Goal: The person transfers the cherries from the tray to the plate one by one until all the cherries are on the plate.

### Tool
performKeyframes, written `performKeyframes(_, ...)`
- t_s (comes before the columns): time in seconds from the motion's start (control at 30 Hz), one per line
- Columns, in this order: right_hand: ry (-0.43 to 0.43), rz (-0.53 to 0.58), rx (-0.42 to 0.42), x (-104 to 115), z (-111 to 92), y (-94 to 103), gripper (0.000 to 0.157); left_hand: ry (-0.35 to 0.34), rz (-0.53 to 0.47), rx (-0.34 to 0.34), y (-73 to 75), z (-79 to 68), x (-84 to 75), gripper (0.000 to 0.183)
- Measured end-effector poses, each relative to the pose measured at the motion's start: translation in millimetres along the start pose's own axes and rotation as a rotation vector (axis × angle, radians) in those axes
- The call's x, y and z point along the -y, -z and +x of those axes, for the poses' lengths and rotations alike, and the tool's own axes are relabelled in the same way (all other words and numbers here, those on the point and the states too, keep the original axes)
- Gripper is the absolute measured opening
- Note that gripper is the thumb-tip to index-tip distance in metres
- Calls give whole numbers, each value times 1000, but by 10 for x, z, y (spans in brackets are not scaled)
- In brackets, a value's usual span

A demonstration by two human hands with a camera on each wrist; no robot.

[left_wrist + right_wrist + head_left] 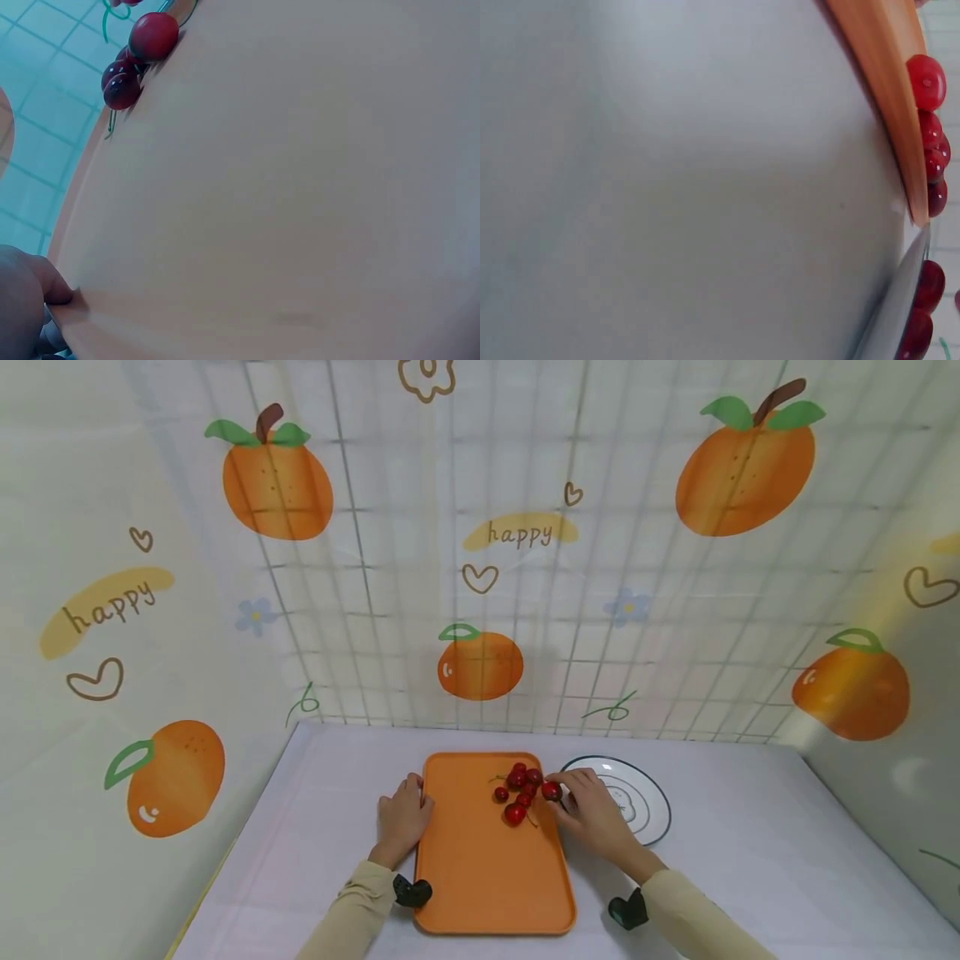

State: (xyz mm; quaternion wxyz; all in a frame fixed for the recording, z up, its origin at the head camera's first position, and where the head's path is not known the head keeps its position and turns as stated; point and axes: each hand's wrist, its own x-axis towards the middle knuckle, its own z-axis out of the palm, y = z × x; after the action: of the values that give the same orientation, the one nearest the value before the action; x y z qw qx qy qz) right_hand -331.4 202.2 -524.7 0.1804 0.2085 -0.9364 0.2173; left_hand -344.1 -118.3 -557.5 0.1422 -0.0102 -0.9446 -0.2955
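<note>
An orange tray (pixel 480 877) lies lengthwise on the table. My left hand (pixel 403 817) grips its left edge; in the left wrist view the thumb (pixel 54 283) laps over the rim. Several red cherries (pixel 515 813) with thin green stems sit bunched at the tray's upper right. Past the right rim, my right hand (pixel 596 814) pinches a cherry (pixel 552 791) at its fingertips. That hand partly covers a white plate (pixel 652 781) with a dark rim line. In the right wrist view, two dark cherries (pixel 930 286) show beyond the plate's edge (pixel 892 315).
A white cloth covers the table (pixel 750 843). Behind it hangs a white curtain (pixel 525 602) printed with oranges and grid lines, and similar sheets close both sides. A black wrist device (pixel 412 891) overlaps the tray's left edge; another (pixel 628 910) is at the right wrist.
</note>
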Motion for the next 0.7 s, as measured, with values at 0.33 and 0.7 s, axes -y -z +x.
performKeyframes(0.33, -68, -33, -191, -179, -21, 19, 34, -15, 19, -8, -38, 6, 32, 15)
performKeyframes(0.7, -263, -22, -109, -273, -36, 95, 41, -36, -4, -39, -39, -11, 18, 16)
